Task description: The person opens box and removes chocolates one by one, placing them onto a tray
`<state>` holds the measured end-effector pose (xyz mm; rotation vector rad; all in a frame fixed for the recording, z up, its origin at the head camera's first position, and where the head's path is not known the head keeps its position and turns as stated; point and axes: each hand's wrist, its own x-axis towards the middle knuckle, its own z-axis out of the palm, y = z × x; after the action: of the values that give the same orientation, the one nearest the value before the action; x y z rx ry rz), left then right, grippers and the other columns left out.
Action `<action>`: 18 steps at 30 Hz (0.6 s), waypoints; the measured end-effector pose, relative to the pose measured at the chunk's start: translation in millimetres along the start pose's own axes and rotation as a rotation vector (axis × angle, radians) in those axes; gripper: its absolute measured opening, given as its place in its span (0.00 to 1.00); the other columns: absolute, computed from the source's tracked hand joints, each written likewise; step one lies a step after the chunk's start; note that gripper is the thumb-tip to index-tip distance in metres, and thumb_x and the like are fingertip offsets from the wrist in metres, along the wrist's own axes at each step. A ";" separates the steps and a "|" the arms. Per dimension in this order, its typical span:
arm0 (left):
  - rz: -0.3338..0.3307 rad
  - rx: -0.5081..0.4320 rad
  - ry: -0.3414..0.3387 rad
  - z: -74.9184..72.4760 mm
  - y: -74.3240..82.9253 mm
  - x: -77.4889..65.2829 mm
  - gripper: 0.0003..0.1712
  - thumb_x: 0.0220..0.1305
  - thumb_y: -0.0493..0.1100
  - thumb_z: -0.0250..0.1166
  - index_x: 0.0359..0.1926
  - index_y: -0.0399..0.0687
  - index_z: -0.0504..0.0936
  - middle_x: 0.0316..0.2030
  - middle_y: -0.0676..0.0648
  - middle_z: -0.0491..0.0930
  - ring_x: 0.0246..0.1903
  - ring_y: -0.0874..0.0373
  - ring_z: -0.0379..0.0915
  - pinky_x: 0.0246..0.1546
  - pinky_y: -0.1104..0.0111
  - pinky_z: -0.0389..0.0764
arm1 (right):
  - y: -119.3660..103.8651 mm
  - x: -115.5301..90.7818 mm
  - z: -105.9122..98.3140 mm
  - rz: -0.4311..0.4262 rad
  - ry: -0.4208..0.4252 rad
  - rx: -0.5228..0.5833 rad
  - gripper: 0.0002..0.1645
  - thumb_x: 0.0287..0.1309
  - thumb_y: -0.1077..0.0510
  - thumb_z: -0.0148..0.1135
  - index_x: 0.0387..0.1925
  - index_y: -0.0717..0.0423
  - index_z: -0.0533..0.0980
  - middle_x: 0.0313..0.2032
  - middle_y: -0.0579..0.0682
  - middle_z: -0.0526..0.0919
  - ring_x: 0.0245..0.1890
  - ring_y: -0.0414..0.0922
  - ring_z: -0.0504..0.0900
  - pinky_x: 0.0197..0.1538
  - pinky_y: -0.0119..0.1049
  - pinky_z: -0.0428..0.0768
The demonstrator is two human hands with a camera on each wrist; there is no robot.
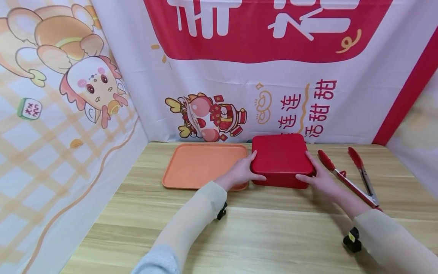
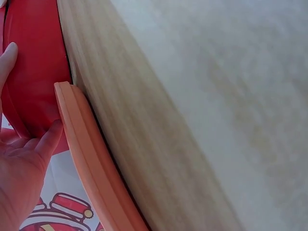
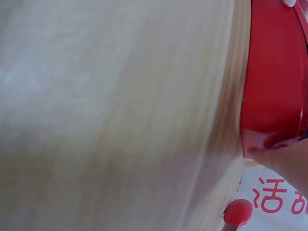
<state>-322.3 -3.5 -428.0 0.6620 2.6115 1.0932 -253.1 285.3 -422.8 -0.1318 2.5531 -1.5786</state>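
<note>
A red rectangular lidded box (image 1: 280,156) sits on the table near its back edge, its lid on top. My left hand (image 1: 241,172) holds its left side, thumb across the front face and fingers along the side. On the opposite side, my right hand (image 1: 319,176) grips the right front corner, thumb likewise on the front. In the left wrist view, fingertips press the box's wall (image 2: 36,62) right beside the orange tray's rim (image 2: 89,144). The right wrist view shows part of the right hand (image 3: 288,161) at the box's end (image 3: 274,72).
An orange tray (image 1: 205,167) lies flat just left of the box, partly under my left forearm in this view. Red-tipped metal tongs (image 1: 352,182) lie spread on the right, close to my right wrist. Behind stands a printed cloth backdrop (image 1: 212,76).
</note>
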 end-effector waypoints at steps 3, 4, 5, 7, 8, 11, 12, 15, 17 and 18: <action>-0.012 -0.013 -0.002 -0.7 1.0 -1.0 0.64 0.48 0.58 0.76 0.78 0.59 0.45 0.67 0.52 0.65 0.59 0.56 0.64 0.51 0.66 0.77 | -2.5 0.1 0.2 -0.018 0.011 0.005 0.63 0.58 0.46 0.67 0.76 0.39 0.31 0.75 0.63 0.36 0.71 0.66 0.40 0.65 0.65 0.54; -0.013 -0.015 -0.003 -1.2 1.4 -1.4 0.63 0.49 0.58 0.76 0.78 0.59 0.45 0.67 0.52 0.65 0.59 0.56 0.64 0.52 0.66 0.77 | -3.3 0.1 0.0 -0.023 0.014 0.003 0.62 0.59 0.46 0.67 0.76 0.40 0.31 0.75 0.63 0.36 0.71 0.65 0.40 0.66 0.65 0.54; -0.014 -0.019 -0.002 -1.7 1.8 -1.9 0.63 0.49 0.58 0.76 0.78 0.59 0.45 0.67 0.52 0.64 0.60 0.56 0.63 0.52 0.65 0.76 | -3.8 0.2 -0.2 -0.031 0.017 -0.001 0.61 0.60 0.47 0.66 0.76 0.40 0.31 0.75 0.63 0.36 0.72 0.65 0.40 0.66 0.64 0.54; -0.011 -0.020 0.000 -2.5 2.3 -2.8 0.63 0.49 0.58 0.75 0.78 0.59 0.45 0.68 0.52 0.63 0.61 0.56 0.62 0.53 0.65 0.75 | -4.7 0.1 -0.7 -0.038 0.017 -0.006 0.60 0.61 0.47 0.65 0.77 0.41 0.31 0.75 0.63 0.36 0.72 0.65 0.40 0.66 0.62 0.55; -0.006 -0.021 0.004 -2.9 2.3 -3.1 0.63 0.49 0.58 0.75 0.78 0.59 0.45 0.69 0.52 0.62 0.61 0.56 0.62 0.54 0.64 0.75 | -4.8 0.2 -0.8 -0.042 0.018 -0.007 0.60 0.62 0.47 0.64 0.77 0.41 0.32 0.75 0.63 0.36 0.72 0.64 0.40 0.66 0.62 0.55; 0.013 -0.039 0.022 -4.8 2.4 -4.1 0.62 0.50 0.60 0.74 0.78 0.58 0.46 0.70 0.52 0.60 0.62 0.56 0.61 0.56 0.63 0.73 | -6.0 0.3 -0.8 -0.038 0.027 -0.013 0.58 0.62 0.46 0.64 0.76 0.39 0.32 0.75 0.63 0.36 0.72 0.64 0.40 0.66 0.62 0.57; 0.020 -0.049 0.032 -5.3 2.2 -4.3 0.62 0.50 0.61 0.74 0.78 0.58 0.46 0.70 0.51 0.60 0.62 0.56 0.61 0.57 0.63 0.73 | -6.7 0.3 -0.7 -0.038 0.034 -0.017 0.58 0.62 0.46 0.63 0.76 0.39 0.33 0.75 0.63 0.37 0.72 0.64 0.39 0.66 0.62 0.57; 0.036 -0.119 0.069 -8.0 2.8 -5.8 0.59 0.51 0.65 0.71 0.77 0.60 0.48 0.71 0.53 0.60 0.62 0.57 0.62 0.57 0.63 0.73 | -10.3 -1.1 0.3 -0.044 0.052 -0.028 0.58 0.62 0.45 0.64 0.77 0.39 0.33 0.75 0.63 0.37 0.72 0.64 0.39 0.65 0.62 0.59; 0.053 -0.164 0.109 -10.4 5.0 -6.7 0.56 0.53 0.66 0.69 0.77 0.61 0.50 0.70 0.53 0.61 0.62 0.58 0.63 0.57 0.64 0.73 | -13.2 -2.8 1.1 -0.073 0.072 -0.036 0.57 0.62 0.47 0.64 0.77 0.41 0.35 0.75 0.63 0.39 0.73 0.63 0.41 0.65 0.61 0.58; 0.069 -0.185 0.130 -11.6 6.5 -7.0 0.55 0.54 0.65 0.69 0.76 0.60 0.52 0.70 0.52 0.61 0.62 0.58 0.64 0.57 0.65 0.73 | -14.9 -4.0 1.3 -0.092 0.085 -0.043 0.57 0.62 0.47 0.64 0.77 0.42 0.35 0.75 0.64 0.40 0.72 0.63 0.43 0.65 0.59 0.59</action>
<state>-318.5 -10.0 -415.0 0.6643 2.5669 1.4225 -249.0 278.2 -409.7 -0.1938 2.6834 -1.5936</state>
